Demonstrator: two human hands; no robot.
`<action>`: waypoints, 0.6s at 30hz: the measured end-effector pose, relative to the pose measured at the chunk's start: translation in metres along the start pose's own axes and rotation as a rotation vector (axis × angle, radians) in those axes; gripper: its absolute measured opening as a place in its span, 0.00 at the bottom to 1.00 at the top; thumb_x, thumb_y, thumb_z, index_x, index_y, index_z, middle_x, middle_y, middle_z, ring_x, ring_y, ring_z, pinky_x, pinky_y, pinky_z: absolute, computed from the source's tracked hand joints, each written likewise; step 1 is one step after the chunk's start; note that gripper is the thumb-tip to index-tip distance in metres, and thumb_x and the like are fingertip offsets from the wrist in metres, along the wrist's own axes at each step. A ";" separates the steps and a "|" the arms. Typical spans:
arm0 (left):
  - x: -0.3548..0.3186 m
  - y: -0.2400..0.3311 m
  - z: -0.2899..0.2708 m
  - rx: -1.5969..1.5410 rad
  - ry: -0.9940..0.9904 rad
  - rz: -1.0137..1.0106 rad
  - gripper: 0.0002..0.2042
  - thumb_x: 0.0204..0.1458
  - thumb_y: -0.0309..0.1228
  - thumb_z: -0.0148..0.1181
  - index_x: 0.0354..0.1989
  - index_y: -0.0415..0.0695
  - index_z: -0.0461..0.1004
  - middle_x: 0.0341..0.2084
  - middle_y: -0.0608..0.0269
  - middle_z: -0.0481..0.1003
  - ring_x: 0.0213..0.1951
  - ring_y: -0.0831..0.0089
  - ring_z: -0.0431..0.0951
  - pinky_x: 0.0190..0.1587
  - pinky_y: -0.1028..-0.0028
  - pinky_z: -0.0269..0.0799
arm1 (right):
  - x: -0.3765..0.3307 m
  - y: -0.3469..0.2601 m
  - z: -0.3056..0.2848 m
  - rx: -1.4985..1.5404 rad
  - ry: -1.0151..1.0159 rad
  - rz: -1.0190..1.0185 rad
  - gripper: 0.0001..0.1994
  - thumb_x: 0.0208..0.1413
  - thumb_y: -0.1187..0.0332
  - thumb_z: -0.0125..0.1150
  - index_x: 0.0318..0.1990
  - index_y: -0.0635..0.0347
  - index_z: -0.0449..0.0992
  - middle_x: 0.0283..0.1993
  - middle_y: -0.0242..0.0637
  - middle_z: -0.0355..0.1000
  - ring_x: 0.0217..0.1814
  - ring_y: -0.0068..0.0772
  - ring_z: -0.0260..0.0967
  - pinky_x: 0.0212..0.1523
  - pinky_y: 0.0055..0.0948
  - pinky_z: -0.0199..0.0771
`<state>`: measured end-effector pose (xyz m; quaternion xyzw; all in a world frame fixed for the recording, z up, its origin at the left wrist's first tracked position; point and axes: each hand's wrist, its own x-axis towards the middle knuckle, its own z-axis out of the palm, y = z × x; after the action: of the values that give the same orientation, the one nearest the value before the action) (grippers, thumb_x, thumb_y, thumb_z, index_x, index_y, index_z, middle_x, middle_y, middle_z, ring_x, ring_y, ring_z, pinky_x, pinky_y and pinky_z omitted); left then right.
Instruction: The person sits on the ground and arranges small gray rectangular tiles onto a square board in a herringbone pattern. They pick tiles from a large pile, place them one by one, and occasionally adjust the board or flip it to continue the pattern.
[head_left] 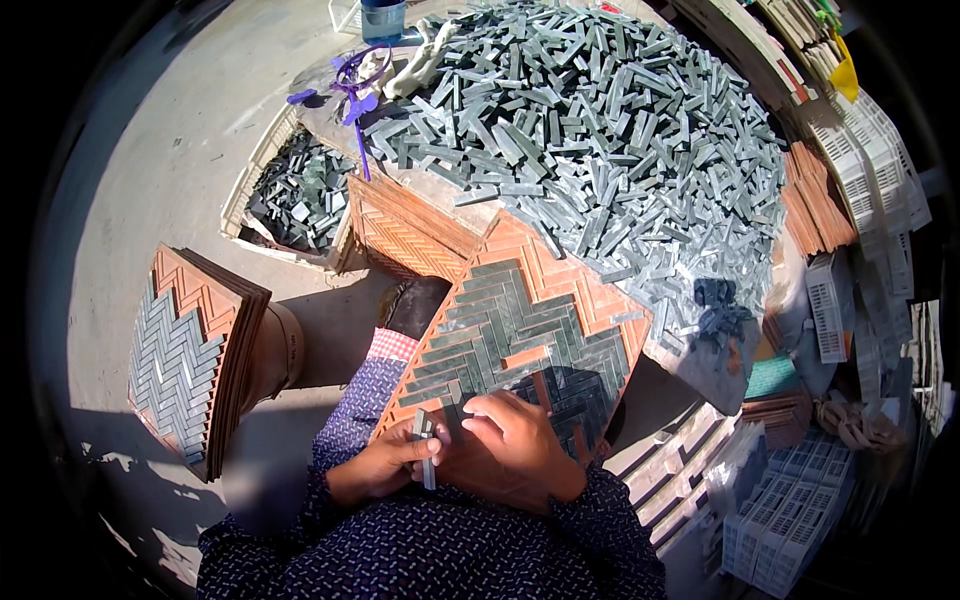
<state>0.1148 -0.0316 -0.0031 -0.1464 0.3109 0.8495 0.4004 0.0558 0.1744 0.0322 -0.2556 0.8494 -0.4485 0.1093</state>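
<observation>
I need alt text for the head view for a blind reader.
The left hand holds a narrow grey strip at the near end of an orange herringbone tray partly filled with dark green tiles, the right hand beside it. Beyond lies a heap of loose strips; at left, a tray stack, its top mostly tiled.

Strong, hard sunlight is flooding the scene, apparently coming from the left, and the floor [150, 180] is glowing pale. The pile of strips [580, 150] is glaring almost white in its lower part. Dark shadows are falling across the board [535, 258] beside the right hand [525, 440] and over the lower-left floor. The fisheye lens is bending the crates [850, 150] near the right rim, and a smudge is blurring a lower-left patch.
</observation>
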 end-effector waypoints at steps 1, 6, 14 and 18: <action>-0.001 0.000 -0.001 -0.001 0.003 -0.012 0.14 0.55 0.40 0.58 0.41 0.43 0.68 0.22 0.71 0.66 0.25 0.80 0.64 0.26 0.80 0.59 | 0.007 0.011 0.003 -0.085 0.042 -0.051 0.10 0.48 0.74 0.63 0.40 0.60 0.74 0.34 0.40 0.73 0.34 0.43 0.73 0.33 0.34 0.74; 0.001 -0.001 -0.007 -0.308 -0.096 -0.026 0.09 0.55 0.34 0.58 0.39 0.45 0.68 0.20 0.71 0.64 0.23 0.81 0.62 0.23 0.81 0.56 | 0.022 0.023 0.013 -0.144 -0.109 0.037 0.12 0.49 0.72 0.62 0.41 0.59 0.72 0.39 0.40 0.67 0.38 0.49 0.70 0.35 0.40 0.72; 0.003 -0.001 -0.009 -0.426 -0.160 -0.012 0.07 0.54 0.29 0.57 0.40 0.45 0.68 0.23 0.67 0.67 0.27 0.77 0.67 0.28 0.77 0.62 | 0.038 0.008 0.008 -0.193 -0.146 0.000 0.11 0.48 0.71 0.63 0.36 0.60 0.69 0.36 0.42 0.64 0.37 0.49 0.68 0.33 0.40 0.69; 0.002 0.000 -0.014 -0.412 -0.060 0.014 0.09 0.55 0.30 0.56 0.43 0.45 0.70 0.38 0.59 0.74 0.42 0.67 0.74 0.44 0.69 0.72 | 0.039 0.011 0.003 -0.104 -0.182 -0.007 0.10 0.47 0.73 0.63 0.33 0.61 0.66 0.32 0.42 0.66 0.35 0.48 0.68 0.32 0.38 0.68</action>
<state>0.1137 -0.0391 -0.0146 -0.1976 0.1193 0.9018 0.3654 0.0206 0.1571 0.0232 -0.3036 0.8573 -0.3789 0.1711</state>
